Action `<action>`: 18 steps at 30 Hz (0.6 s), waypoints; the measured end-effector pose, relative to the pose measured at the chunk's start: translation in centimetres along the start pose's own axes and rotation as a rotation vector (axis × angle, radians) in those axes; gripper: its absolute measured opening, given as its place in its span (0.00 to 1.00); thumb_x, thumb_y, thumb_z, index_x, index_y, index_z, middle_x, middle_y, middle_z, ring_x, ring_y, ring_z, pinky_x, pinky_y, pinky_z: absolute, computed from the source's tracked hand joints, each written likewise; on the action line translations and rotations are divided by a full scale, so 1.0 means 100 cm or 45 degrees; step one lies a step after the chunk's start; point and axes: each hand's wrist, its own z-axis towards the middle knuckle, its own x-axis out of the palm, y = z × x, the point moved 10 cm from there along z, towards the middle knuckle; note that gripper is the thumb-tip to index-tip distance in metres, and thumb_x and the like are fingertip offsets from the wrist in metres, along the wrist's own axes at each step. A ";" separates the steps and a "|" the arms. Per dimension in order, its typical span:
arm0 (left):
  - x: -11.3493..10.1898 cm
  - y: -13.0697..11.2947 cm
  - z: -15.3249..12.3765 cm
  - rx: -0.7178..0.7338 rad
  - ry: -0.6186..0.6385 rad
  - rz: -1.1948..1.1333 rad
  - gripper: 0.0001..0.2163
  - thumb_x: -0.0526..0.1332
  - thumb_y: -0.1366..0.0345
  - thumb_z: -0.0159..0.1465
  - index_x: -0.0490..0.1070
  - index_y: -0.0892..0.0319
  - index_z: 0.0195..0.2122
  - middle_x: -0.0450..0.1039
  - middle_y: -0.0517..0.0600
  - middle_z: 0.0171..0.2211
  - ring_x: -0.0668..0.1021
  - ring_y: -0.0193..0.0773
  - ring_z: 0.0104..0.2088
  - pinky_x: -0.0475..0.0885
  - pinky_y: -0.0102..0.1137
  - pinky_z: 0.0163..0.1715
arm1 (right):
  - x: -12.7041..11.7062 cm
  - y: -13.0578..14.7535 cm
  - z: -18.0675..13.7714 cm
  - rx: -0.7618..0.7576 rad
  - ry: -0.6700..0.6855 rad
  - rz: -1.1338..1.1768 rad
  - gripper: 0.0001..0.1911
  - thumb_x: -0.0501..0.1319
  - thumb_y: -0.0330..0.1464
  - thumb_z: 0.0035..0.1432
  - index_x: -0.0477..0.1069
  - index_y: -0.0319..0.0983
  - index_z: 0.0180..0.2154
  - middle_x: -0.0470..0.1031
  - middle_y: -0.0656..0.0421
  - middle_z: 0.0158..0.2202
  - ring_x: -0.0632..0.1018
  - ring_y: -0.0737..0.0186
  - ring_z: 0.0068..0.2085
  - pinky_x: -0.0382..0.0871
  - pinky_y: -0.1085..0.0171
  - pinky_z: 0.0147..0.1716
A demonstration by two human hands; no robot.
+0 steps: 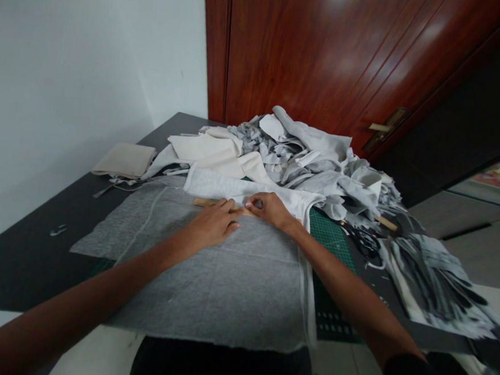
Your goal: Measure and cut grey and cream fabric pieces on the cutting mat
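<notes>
A grey cloth (226, 283) lies spread over the near part of the table, and a wooden ruler (203, 202) rests across its far part. My left hand (214, 224) presses down on the ruler with its fingers stretched out. Just right of it, my right hand (273, 210) is closed in a pinch at the ruler's edge. Between its thumb and finger shows a small pale piece, perhaps tailor's chalk (249, 204). Beyond the ruler, a lighter folded strip of cloth (228, 184) runs along the grey cloth.
A green cutting mat (332, 242) shows under the cloth's right side. Black-handled scissors (366, 244) lie beside a stack of folded cloths (436, 280). A heap of fabric scraps (312, 157) fills the back, near a wooden door (310, 60). A folded beige cloth (126, 160) lies back left.
</notes>
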 end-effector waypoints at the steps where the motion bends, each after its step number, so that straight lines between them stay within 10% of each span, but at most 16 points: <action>1: 0.000 0.000 0.000 -0.003 0.002 0.006 0.20 0.57 0.60 0.77 0.72 0.57 0.67 0.72 0.59 0.55 0.74 0.52 0.58 0.71 0.45 0.58 | -0.001 -0.001 -0.001 0.000 -0.001 -0.004 0.06 0.68 0.30 0.65 0.86 0.39 0.38 0.88 0.56 0.37 0.82 0.61 0.35 0.70 0.65 0.38; 18: -0.001 -0.001 0.002 -0.013 0.021 0.012 0.21 0.55 0.60 0.77 0.71 0.58 0.68 0.72 0.60 0.55 0.74 0.52 0.58 0.73 0.43 0.54 | -0.030 -0.030 -0.034 0.052 -0.050 -0.068 0.05 0.68 0.29 0.64 0.85 0.40 0.37 0.87 0.57 0.36 0.80 0.62 0.32 0.68 0.65 0.36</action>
